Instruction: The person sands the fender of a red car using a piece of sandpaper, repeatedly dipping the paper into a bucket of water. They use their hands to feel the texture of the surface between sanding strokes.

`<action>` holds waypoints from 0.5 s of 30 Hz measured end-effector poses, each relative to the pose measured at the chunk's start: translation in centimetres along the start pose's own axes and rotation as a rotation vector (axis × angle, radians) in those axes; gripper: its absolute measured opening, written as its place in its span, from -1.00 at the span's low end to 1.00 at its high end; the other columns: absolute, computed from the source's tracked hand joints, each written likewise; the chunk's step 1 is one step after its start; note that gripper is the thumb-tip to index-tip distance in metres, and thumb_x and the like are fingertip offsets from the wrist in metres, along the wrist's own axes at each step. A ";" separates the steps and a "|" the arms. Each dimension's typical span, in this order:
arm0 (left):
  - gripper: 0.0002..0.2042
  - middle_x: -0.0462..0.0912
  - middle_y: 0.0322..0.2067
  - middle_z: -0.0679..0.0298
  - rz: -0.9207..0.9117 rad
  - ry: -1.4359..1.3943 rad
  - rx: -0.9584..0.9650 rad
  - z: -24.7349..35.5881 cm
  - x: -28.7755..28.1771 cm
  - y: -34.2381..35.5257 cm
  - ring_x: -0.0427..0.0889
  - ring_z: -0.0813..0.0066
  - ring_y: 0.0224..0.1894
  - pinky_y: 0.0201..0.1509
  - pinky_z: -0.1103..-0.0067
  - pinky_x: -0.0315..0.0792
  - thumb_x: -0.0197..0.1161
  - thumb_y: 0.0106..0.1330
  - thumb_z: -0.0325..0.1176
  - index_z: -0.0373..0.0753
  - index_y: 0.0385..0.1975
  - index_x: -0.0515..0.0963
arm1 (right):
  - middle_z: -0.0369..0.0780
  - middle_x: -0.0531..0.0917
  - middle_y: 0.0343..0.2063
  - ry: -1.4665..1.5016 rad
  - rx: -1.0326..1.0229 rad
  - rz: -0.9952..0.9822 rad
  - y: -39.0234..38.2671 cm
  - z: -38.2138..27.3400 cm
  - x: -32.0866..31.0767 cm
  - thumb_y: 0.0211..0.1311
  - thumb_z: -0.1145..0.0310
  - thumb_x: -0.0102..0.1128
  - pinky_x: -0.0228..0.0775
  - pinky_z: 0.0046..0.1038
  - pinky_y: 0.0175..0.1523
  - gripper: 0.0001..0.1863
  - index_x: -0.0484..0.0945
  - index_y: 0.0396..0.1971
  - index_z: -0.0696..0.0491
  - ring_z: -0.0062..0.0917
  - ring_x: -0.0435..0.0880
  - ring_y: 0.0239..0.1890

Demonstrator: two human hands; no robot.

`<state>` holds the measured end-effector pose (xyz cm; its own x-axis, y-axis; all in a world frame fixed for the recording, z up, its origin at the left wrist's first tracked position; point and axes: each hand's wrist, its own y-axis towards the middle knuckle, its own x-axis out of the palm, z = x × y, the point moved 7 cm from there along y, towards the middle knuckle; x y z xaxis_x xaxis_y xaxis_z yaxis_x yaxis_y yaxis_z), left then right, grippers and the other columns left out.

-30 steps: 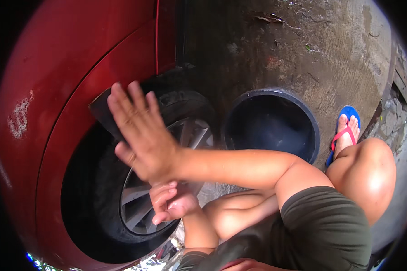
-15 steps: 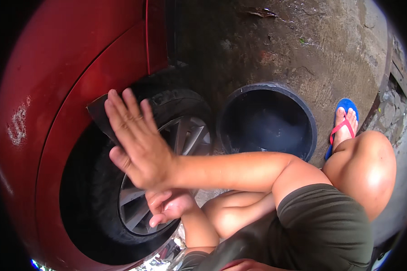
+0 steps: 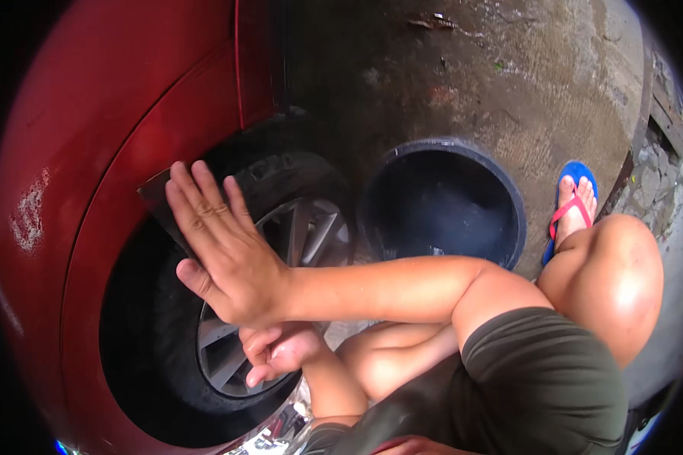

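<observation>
My right hand (image 3: 224, 246) is stretched flat, fingers spread, over a dark flat panel (image 3: 156, 196) at the edge of the car's wheel arch. The hand hides most of this panel, and I cannot tell if the palm presses on it. Under my right wrist, my left hand (image 3: 281, 353) is turned partly palm up, its fingers loosely bent and apart with nothing visible in them. It is in front of the spoked wheel rim (image 3: 224, 370), inside a black tire (image 3: 178, 334).
Red car bodywork (image 3: 61, 250) fills the left side, with a pale glossy patch on it. A dark round tub (image 3: 518, 220) holding dark liquid stands right of the wheel on wet concrete (image 3: 554, 98). My foot in a blue flip-flop (image 3: 548, 252) is at the right, near rubble (image 3: 655, 182).
The view has shifted slightly. My right hand is a little lower in the picture, its fingers still stretched. The left hand keeps nearly the same pose.
</observation>
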<state>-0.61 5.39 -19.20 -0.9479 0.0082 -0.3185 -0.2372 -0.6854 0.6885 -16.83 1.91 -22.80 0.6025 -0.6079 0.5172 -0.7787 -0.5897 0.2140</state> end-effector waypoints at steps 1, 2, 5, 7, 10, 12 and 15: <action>-0.23 0.50 -0.59 0.25 -0.096 0.050 0.041 0.2 0.6 -0.1 0.53 0.34 -0.48 -0.04 0.30 0.45 -0.49 0.63 0.30 -0.21 -0.55 0.42 | 0.15 -0.11 0.61 -0.086 0.073 0.037 -0.4 1.6 -0.7 0.60 0.12 -0.16 -0.43 0.18 0.60 -0.20 -0.15 0.59 0.28 0.14 -0.26 0.65; -0.23 0.49 -0.59 0.25 -0.174 0.081 0.107 0.4 1.6 0.2 0.52 0.35 -0.46 -0.07 0.33 0.45 -0.48 0.62 0.32 -0.21 -0.55 0.42 | 0.16 -0.12 0.61 -0.171 0.113 0.067 0.1 3.4 -1.6 0.60 0.10 -0.17 -0.43 0.18 0.60 -0.19 -0.16 0.59 0.29 0.13 -0.26 0.65; -0.23 0.47 -0.57 0.23 -0.238 0.065 0.153 1.1 2.7 0.5 0.47 0.36 -0.44 -0.17 0.41 0.45 -0.47 0.61 0.34 -0.21 -0.55 0.42 | 0.16 -0.12 0.61 -0.146 0.185 0.094 0.6 5.0 -2.7 0.62 0.08 -0.17 -0.40 0.18 0.60 -0.19 -0.16 0.59 0.29 0.11 -0.23 0.65; -0.23 0.49 -0.57 0.23 -0.224 -0.047 0.117 1.2 2.2 0.7 0.44 0.37 -0.48 -0.17 0.39 0.45 -0.47 0.62 0.33 -0.21 -0.55 0.42 | 0.13 -0.11 0.62 -0.042 0.055 0.121 0.3 2.0 -1.0 0.63 0.09 -0.19 -0.40 0.18 0.60 -0.21 -0.15 0.60 0.27 0.10 -0.21 0.65; -0.22 0.51 -0.58 0.22 -0.241 0.067 0.141 0.2 2.1 0.2 0.48 0.35 -0.50 -0.06 0.33 0.43 -0.50 0.62 0.32 -0.21 -0.56 0.42 | 0.14 0.07 0.56 -0.028 -0.007 0.224 0.6 3.4 -3.8 0.61 0.14 -0.13 -0.22 0.09 0.60 -0.28 0.05 0.54 0.32 0.14 -0.06 0.61; -0.22 0.53 -0.59 0.23 -0.264 0.095 0.152 0.2 2.5 0.3 0.52 0.34 -0.51 0.04 0.27 0.40 -0.51 0.62 0.31 -0.21 -0.56 0.42 | 0.13 0.27 0.46 -0.086 -0.090 0.432 2.6 5.4 -7.6 0.59 0.21 -0.10 -0.09 0.02 0.58 -0.37 0.22 0.47 0.31 0.17 0.13 0.52; -0.23 0.54 -0.59 0.24 -0.268 0.107 0.127 0.6 2.8 0.5 0.54 0.33 -0.52 0.10 0.23 0.38 -0.52 0.63 0.30 -0.20 -0.55 0.42 | 0.09 0.26 0.46 -0.183 -0.095 0.392 4.1 6.6 -8.3 0.59 0.21 -0.10 -0.07 0.06 0.56 -0.37 0.18 0.51 0.24 0.18 0.08 0.53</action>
<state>-3.47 5.52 -19.36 -0.8216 0.0953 -0.5620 -0.5070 -0.5730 0.6440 -23.94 1.05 -31.66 0.2724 -0.8652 0.4211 -0.9621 -0.2490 0.1108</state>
